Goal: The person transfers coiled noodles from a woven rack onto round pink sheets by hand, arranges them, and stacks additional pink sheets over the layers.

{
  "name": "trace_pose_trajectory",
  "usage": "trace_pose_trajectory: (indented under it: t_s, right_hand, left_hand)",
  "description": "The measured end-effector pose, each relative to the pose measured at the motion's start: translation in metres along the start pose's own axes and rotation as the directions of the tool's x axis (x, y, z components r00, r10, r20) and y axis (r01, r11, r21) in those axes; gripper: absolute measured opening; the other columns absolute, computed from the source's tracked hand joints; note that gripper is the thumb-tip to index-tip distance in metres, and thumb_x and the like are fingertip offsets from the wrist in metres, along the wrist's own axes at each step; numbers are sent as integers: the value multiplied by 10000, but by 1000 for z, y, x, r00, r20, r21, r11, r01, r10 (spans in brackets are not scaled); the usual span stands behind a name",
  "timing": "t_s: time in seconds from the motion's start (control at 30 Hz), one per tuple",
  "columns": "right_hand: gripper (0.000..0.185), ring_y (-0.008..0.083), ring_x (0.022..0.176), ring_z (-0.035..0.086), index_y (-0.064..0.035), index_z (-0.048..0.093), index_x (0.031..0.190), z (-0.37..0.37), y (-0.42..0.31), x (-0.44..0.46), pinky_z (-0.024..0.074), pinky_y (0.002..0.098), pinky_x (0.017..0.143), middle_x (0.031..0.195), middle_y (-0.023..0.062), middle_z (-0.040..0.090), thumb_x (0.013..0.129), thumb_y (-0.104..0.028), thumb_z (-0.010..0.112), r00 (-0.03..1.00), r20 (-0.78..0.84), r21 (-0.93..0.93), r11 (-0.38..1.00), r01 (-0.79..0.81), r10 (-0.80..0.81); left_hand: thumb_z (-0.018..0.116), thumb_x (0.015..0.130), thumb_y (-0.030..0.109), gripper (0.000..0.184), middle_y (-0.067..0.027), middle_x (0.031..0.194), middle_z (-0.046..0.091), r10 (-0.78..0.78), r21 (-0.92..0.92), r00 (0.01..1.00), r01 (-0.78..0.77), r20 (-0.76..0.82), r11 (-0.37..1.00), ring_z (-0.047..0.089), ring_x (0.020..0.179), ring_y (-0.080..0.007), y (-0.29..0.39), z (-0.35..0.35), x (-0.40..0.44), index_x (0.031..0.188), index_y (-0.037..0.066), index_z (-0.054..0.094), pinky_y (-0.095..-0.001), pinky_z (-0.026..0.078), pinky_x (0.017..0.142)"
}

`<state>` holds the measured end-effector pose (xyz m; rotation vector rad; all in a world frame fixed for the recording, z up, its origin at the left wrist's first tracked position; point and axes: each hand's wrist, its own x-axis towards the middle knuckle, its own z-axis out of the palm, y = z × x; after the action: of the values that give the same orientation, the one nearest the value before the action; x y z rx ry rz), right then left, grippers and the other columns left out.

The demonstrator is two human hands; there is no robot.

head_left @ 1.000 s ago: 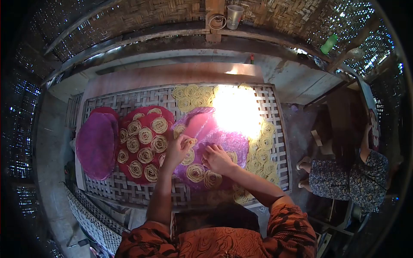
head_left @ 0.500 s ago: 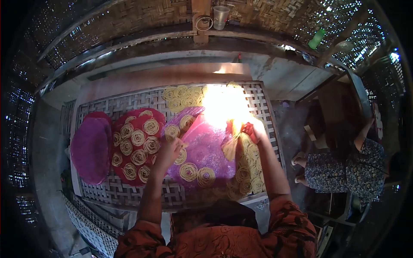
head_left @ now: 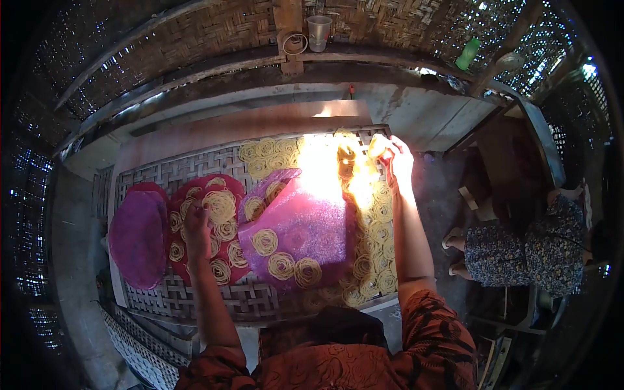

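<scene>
My left hand (head_left: 197,231) is above a round red sheet (head_left: 184,266) dotted with coiled nests of yellow noodle strands. Its fingers are closed on the edge of one noodle nest (head_left: 221,205), which looks larger than those around it. At the far right corner of the woven bamboo tray (head_left: 240,299), my right hand (head_left: 400,159) pinches another noodle nest (head_left: 377,146) in bright sunlight. Between my hands lies a purple mesh sheet (head_left: 318,227), partly folded over, with several nests on its left part (head_left: 281,266). Glare hides part of the tray's far side.
A stack of purple round sheets (head_left: 138,237) lies at the tray's left end. Rows of noodle nests (head_left: 387,281) line the right side. A plastic cup (head_left: 318,34) stands on the wall ledge. Another person in a patterned garment (head_left: 520,260) is at the right.
My left hand has moved left, from the purple sheet to the red one. My right hand has moved away from me to the tray's far right corner with noodles in its fingers.
</scene>
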<state>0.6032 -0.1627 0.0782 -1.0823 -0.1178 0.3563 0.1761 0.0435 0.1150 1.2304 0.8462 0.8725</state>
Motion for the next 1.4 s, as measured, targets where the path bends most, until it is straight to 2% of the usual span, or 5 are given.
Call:
trace_pose_trajectory:
  t_s: [0.63, 0.83, 0.97, 1.07, 1.4]
  right_hand:
    - [330, 162, 762, 591, -7, 471, 1117, -106, 70, 0, 550, 329, 730, 962, 112, 598, 808, 70, 557, 976, -215, 173, 984, 54, -16]
    - [309, 143, 720, 585, 9, 514, 1138, -115, 74, -60, 515, 268, 660, 979, 132, 602, 831, 29, 550, 958, 172, -813, 516, 270, -231]
    - [174, 163, 715, 621, 14, 616, 969, -14, -4, -178, 519, 290, 687, 874, 96, 648, 894, -135, 566, 467, 300, -176, 529, -830, 832]
    - [174, 155, 662, 613, 18, 617, 956, -60, 31, -189, 519, 282, 660, 776, 76, 639, 904, -135, 553, 714, 219, -438, 721, -537, 665]
    - [120, 103, 611, 562, 9, 625, 871, -148, 4, -35, 461, 243, 574, 719, 39, 615, 884, -103, 581, 988, -156, -229, 973, -33, -3]
  left_hand:
    - [527, 912, 125, 159, -4, 880, 588, -113, 51, 993, 114, -26, 992, 478, 687, -24, -33, 9, -20, 1040, 33, 546, -189, 365, 565]
    - [549, 900, 129, 171, -48, 926, 621, -15, 331, 973, -64, 231, 941, 596, 841, -119, -52, 67, -42, 1037, 26, 552, -257, 475, 740]
    - [607, 851, 117, 182, -111, 986, 624, 5, 424, 890, -222, 457, 878, 607, 945, -219, -61, 140, -88, 1009, 33, 576, -323, 467, 829]
    - [643, 802, 86, 331, -109, 1125, 567, 269, 403, 557, -791, 786, 460, 538, 1071, -239, -59, 152, -103, 1118, 55, 551, -353, 423, 905]
    - [682, 762, 173, 424, -202, 1037, 572, 146, 854, 983, -172, 115, 491, 553, 988, -344, -160, -39, -58, 1122, 0, 539, -428, 442, 839]
